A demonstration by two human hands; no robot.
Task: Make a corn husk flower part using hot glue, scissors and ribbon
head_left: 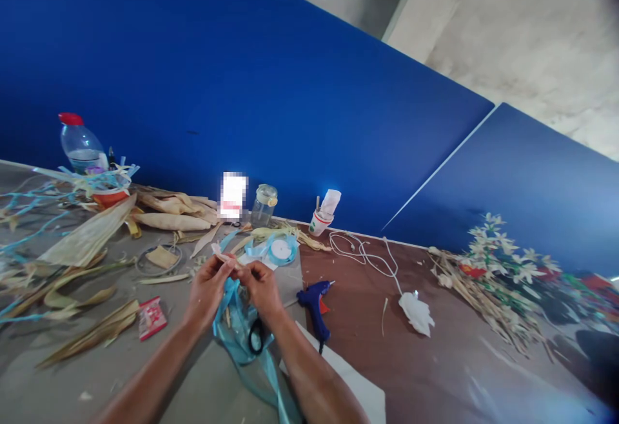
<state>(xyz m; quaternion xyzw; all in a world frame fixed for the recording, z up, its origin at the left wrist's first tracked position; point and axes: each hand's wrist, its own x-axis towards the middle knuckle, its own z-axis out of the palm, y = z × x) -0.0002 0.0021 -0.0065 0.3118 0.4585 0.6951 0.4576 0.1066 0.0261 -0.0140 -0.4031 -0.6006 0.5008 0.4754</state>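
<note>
My left hand [210,285] and my right hand [261,287] meet over the table, fingertips pinched together. Between them is a small pale strip [217,252] that looks like corn husk; the fingers cover most of it. Sheer light-blue ribbon [258,379] lies loose below the hands and wrists. A black ring [255,336], like a scissors handle, shows on the ribbon beside my right wrist. Just beyond the fingers sits a white spool of light-blue ribbon [281,252]. The blue glue gun [316,311] rests on the table to the right of my right hand.
Dried corn husks [174,208] and a red candy packet [151,318] lie left. Along the blue partition [290,102] stand a red-capped bottle [80,144], a glass jar [264,205] and a paper cup [319,223]. A white cable [367,253] and white husk flowers [507,250] are right.
</note>
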